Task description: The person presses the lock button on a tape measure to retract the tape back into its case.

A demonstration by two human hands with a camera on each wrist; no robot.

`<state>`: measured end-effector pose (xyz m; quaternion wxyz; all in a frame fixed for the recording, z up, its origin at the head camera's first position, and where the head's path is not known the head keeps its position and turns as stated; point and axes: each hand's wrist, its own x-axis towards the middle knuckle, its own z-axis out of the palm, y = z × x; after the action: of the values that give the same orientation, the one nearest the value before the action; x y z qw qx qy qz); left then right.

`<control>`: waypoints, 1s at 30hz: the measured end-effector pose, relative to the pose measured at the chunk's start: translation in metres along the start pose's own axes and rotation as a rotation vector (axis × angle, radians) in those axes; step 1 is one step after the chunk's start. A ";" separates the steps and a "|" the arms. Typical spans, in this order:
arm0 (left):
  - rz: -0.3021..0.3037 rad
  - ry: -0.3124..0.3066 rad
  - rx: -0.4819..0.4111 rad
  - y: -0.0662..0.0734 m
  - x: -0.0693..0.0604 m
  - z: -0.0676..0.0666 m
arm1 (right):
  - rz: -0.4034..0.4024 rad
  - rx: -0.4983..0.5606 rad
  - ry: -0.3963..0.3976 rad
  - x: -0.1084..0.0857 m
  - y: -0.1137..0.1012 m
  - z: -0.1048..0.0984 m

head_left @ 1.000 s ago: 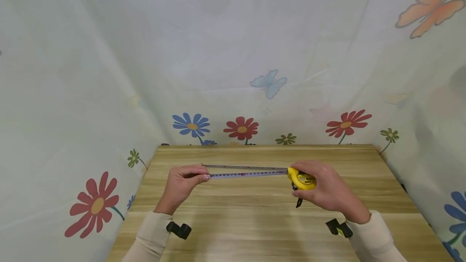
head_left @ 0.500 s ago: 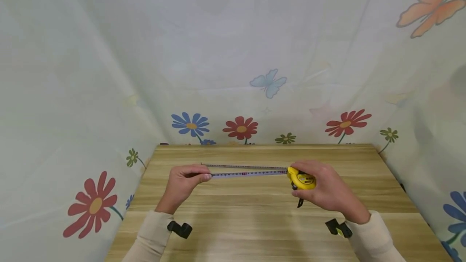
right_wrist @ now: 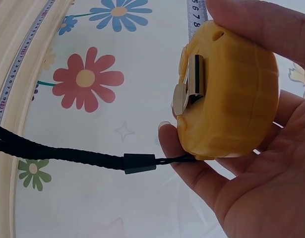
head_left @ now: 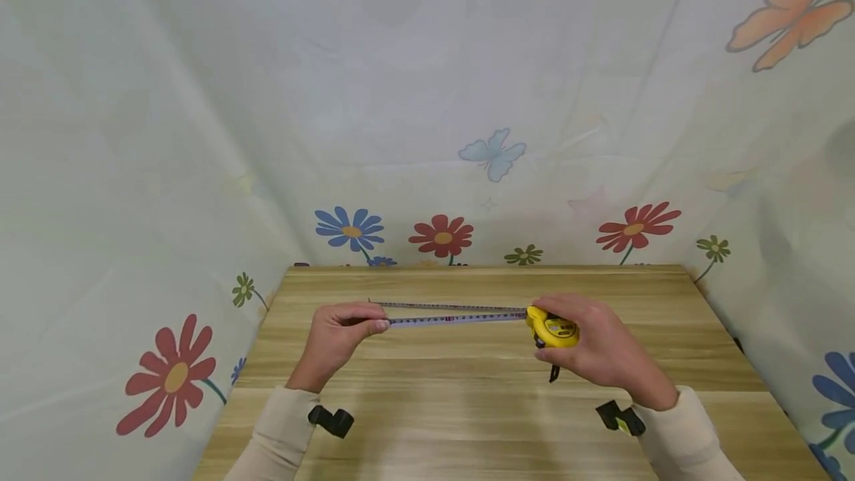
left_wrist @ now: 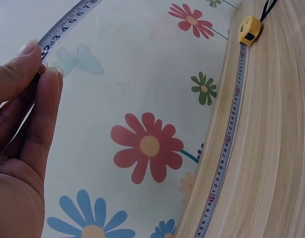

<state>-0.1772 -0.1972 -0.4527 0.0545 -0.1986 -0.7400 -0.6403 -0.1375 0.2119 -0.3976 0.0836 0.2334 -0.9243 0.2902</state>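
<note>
My right hand (head_left: 597, 340) grips the yellow case of a tape measure (head_left: 559, 331), thumb on one side and fingers on the other. A black wrist strap (right_wrist: 83, 156) hangs from that case. From its mouth the blade (head_left: 454, 319) runs left, stretched straight above the table. The blade's free end is pinched between thumb and fingers of my left hand (head_left: 334, 336). Behind it on the tabletop lies a second yellow tape measure (left_wrist: 250, 30), its blade (left_wrist: 224, 148) drawn out along the wood. In the head view, the second case is hidden around my right hand.
The wooden table (head_left: 454, 407) ends at a back edge against a pale cloth backdrop (head_left: 401, 95) printed with flowers and butterflies. Cloth also stands along the left and right sides. Black wrist mounts (head_left: 330, 421) sit at both sleeves.
Both hands and the stretched blade stay nearly still. The black strap under the held case swings slightly to the right.
</note>
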 end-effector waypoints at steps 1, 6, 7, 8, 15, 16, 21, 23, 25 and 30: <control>0.002 0.001 0.001 0.000 0.000 0.000 | 0.001 -0.001 0.000 0.000 0.000 0.000; 0.007 -0.001 0.003 0.001 0.000 0.001 | 0.003 0.010 -0.004 0.000 -0.001 0.000; 0.005 -0.001 0.004 0.002 0.000 0.002 | 0.003 0.011 -0.004 0.000 -0.001 0.000; 0.003 0.000 0.004 0.002 0.000 0.002 | 0.003 0.013 -0.005 0.000 -0.001 0.000; -0.002 0.005 0.007 0.002 -0.001 0.002 | -0.002 0.014 -0.003 0.000 -0.001 0.000; 0.000 0.003 0.008 0.002 -0.001 0.003 | -0.003 0.014 -0.003 0.000 -0.001 0.001; 0.005 -0.002 0.008 0.001 0.000 0.004 | -0.009 0.016 0.003 -0.001 0.000 0.001; -0.001 -0.002 0.004 0.002 0.000 0.005 | -0.013 0.012 0.007 -0.001 0.000 0.001; -0.010 -0.001 0.002 0.002 -0.001 0.005 | -0.017 0.004 0.009 -0.001 0.000 0.001; 0.000 -0.010 -0.005 0.002 -0.001 0.006 | -0.019 -0.009 0.008 -0.001 0.000 0.001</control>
<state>-0.1742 -0.1918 -0.4519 0.0503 -0.2019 -0.7385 -0.6414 -0.1366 0.2114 -0.3982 0.0909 0.2408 -0.9229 0.2862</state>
